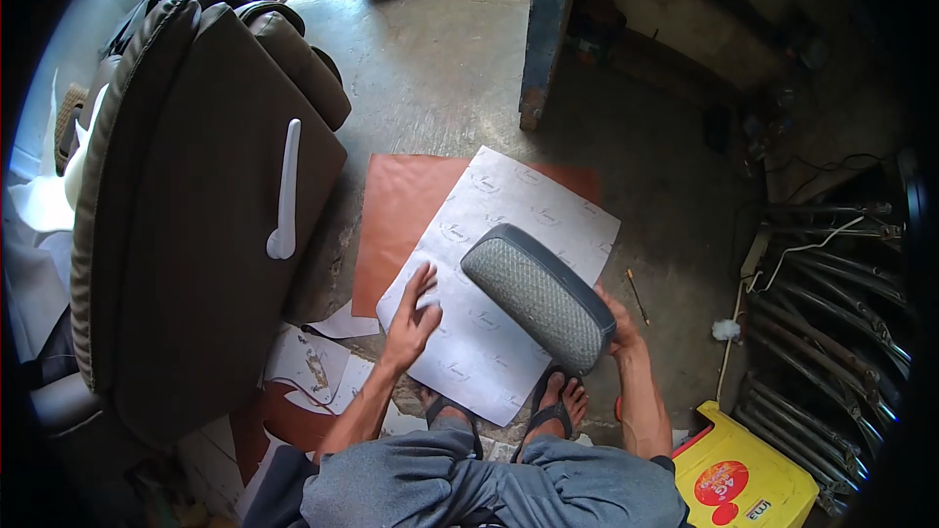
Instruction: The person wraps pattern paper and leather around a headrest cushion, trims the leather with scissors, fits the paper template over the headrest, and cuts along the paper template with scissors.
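My right hand (620,325) grips the lower right end of a padded cushion (536,295) with grey woven fabric and a dark edge band. The cushion is tilted above a white sheet (487,205) printed with a repeated logo. My left hand (415,321) is over the sheet's left side, fingers apart, holding nothing and apart from the cushion. Under the white sheet lies a reddish-brown sheet (391,235), which looks like leather or vinyl. The fingers of my right hand are partly hidden behind the cushion.
On the left stands a large brown upholstered seat (215,225) with a white lever (288,186). Metal frames (822,332) are stacked at right, near a yellow plastic stool (748,474). A pencil-like stick (638,296) lies on the floor. A blue post (548,29) rises ahead.
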Demonstrator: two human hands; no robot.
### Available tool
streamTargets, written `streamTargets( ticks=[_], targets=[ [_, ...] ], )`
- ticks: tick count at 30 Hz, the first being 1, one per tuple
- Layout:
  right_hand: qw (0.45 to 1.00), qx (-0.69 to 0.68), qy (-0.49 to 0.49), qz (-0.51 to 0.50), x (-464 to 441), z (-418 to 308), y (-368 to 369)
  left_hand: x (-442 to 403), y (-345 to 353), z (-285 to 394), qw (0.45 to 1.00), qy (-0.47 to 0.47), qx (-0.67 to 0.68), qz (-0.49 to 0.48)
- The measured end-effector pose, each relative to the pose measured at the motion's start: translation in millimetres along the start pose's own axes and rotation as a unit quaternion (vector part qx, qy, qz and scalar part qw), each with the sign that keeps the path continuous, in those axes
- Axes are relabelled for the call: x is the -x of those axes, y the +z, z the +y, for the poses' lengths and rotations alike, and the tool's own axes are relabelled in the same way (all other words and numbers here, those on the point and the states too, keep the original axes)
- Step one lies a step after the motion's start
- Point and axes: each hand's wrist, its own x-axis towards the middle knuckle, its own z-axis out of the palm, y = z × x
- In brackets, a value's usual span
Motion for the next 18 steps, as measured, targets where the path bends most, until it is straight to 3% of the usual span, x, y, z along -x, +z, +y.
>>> streamTargets(
  ticks=[1, 2, 4, 6, 9, 13, 18],
  targets=[
    [0.996, -0.005, 0.053, -0.078, -1.6, 3.4, -15.7, -16.7, 5.9, 1.0, 0.998, 0.012, 0.053, -0.016],
    [0.995, -0.023, 0.062, -0.078, -0.3, 12.5, -29.8, -29.8, 11.9, 1.8, 0.994, 0.024, 0.106, -0.031],
    [0.995, -0.056, 0.073, -0.038, 4.1, 28.1, -31.9, -49.7, 24.5, 2.8, 0.988, 0.014, 0.117, -0.098],
    [0.994, -0.065, 0.087, 0.011, 7.2, 44.6, -31.1, -52.3, 30.1, -7.9, 0.967, -0.024, 0.225, -0.117],
    [0.988, -0.061, 0.116, 0.077, 2.7, 63.1, -28.5, -44.4, 22.1, -5.6, 0.993, -0.048, -0.011, -0.110],
    [0.966, -0.117, 0.144, 0.180, -12.9, 85.1, -25.1, -35.3, 25.3, -22.0, 0.989, -0.128, 0.066, -0.021],
    [0.978, -0.121, 0.140, 0.100, -23.4, 105.9, -36.7, -54.5, 8.7, -24.6, 0.992, -0.112, 0.051, 0.008]
  ],
)
